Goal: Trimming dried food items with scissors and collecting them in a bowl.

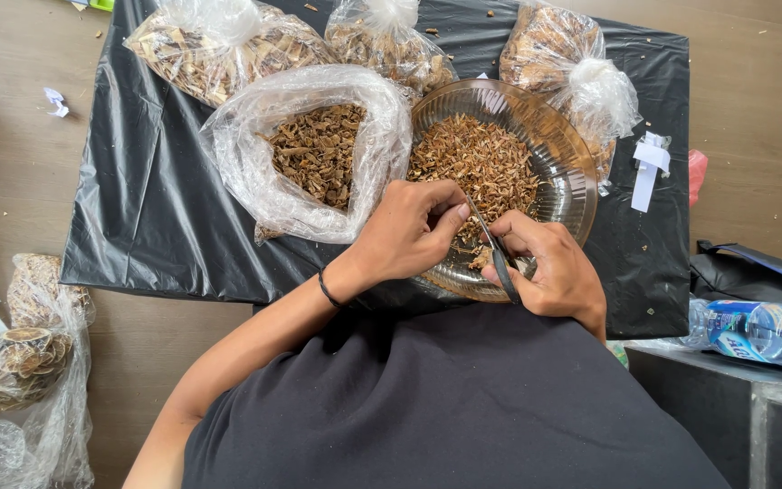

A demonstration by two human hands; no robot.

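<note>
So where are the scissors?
In the head view, the scissors are in the right hand, over the near rim of the glass bowl of brown bits, right beside the left hand.

A brown wooden floor [20, 154] fills the view under even, soft light. A black plastic sheet [156, 208] is spread over it. Scraps of white paper [56, 101] lie on the boards at the left. At lower right stands a dark grey ledge [735, 407].
</note>
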